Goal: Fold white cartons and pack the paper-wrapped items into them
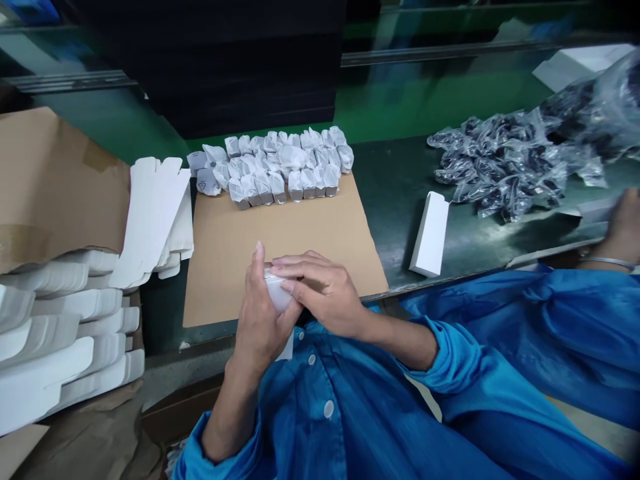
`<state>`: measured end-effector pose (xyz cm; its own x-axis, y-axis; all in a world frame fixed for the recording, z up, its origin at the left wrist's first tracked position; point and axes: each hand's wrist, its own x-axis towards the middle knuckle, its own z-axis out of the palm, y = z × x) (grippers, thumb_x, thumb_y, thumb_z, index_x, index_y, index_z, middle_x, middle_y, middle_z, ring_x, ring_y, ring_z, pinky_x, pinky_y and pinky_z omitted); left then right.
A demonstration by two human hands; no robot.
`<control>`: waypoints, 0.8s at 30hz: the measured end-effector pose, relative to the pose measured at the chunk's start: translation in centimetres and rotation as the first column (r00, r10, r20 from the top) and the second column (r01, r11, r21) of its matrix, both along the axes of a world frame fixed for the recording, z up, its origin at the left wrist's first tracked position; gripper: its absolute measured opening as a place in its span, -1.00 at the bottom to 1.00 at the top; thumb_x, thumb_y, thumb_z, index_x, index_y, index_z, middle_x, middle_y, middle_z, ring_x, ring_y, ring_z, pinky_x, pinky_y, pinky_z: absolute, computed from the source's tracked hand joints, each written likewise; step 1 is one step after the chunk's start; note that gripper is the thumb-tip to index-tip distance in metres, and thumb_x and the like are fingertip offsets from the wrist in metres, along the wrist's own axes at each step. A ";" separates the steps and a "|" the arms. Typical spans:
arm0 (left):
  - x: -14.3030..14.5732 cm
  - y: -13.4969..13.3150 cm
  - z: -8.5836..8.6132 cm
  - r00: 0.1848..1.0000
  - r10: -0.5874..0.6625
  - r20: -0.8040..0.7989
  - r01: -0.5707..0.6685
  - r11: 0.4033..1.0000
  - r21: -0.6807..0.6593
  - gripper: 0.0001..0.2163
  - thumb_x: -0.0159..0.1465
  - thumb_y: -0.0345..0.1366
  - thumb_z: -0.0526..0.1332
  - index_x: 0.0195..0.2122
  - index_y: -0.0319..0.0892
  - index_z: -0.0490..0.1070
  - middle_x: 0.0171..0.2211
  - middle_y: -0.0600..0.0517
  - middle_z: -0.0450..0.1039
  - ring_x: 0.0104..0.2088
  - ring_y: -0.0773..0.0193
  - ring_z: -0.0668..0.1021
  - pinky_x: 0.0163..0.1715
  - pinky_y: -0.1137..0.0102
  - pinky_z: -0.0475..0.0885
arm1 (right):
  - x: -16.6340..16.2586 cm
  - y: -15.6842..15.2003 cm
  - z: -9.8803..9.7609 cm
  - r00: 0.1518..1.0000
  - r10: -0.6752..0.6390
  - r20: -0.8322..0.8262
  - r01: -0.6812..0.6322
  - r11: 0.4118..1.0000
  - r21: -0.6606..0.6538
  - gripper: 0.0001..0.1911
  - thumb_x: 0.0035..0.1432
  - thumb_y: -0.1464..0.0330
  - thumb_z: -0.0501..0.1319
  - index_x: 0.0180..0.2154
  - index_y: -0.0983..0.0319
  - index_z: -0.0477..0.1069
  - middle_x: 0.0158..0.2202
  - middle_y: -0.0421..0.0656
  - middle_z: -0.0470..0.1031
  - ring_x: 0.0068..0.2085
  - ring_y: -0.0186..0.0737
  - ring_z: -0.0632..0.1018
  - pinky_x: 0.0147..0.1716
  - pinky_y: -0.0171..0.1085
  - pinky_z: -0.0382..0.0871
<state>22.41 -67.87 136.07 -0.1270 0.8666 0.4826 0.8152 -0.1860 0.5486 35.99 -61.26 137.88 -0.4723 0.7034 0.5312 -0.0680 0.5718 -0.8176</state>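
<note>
Both my hands meet close to my chest over the near edge of a brown cardboard sheet (pixel 280 227). My left hand (pixel 260 320) is wrapped round a small white box (pixel 277 293), mostly hidden between the palms. My right hand (pixel 320 290) lies over the box's top with fingers pressed on it. Several small white-wrapped packets (pixel 280 163) stand in rows at the sheet's far end.
Flat white box blanks (pixel 155 213) and stacks of them (pixel 60 333) lie at the left by a brown carton flap (pixel 50 180). A closed white box (pixel 430 233) lies on the dark table. A heap of black parts in clear bags (pixel 520 160) sits at the right, near another person's hand (pixel 623 227).
</note>
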 end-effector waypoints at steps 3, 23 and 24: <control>-0.1 -0.3 -0.5 0.999 -0.033 0.005 0.033 0.999 0.022 -0.20 0.27 -0.22 0.22 0.42 -0.12 -0.24 0.34 -0.27 0.08 0.28 -0.05 0.32 0.13 0.11 0.39 | -0.2 -0.8 -0.9 0.995 -0.087 0.047 0.076 0.977 0.198 -0.75 0.33 0.41 0.10 -0.10 0.25 0.53 -0.03 -0.04 0.60 0.04 -0.22 0.56 0.03 -0.12 0.46; -7.1 3.4 -1.2 0.977 0.092 -0.195 -0.089 0.996 0.027 -0.46 0.28 -0.38 0.06 0.31 -0.08 0.18 0.35 -0.14 0.15 0.39 -0.09 0.10 0.34 -0.13 -0.03 | 4.0 16.1 0.7 0.280 -0.713 0.643 0.123 0.691 0.713 -0.60 0.32 0.55 -0.14 0.02 0.21 0.34 -0.03 0.05 0.40 -0.01 0.03 0.36 -0.19 -0.15 0.22; -6.9 2.9 -1.0 0.960 -0.030 -0.279 0.020 0.999 -0.038 -0.43 0.27 -0.43 0.03 0.32 -0.03 0.16 0.34 -0.09 0.18 0.39 -0.06 0.13 0.34 -0.12 -0.02 | 3.9 16.1 0.8 0.279 -0.723 0.632 0.098 0.676 0.730 -0.60 0.32 0.55 -0.15 0.01 0.21 0.35 -0.02 0.05 0.39 0.00 0.04 0.35 -0.19 -0.15 0.21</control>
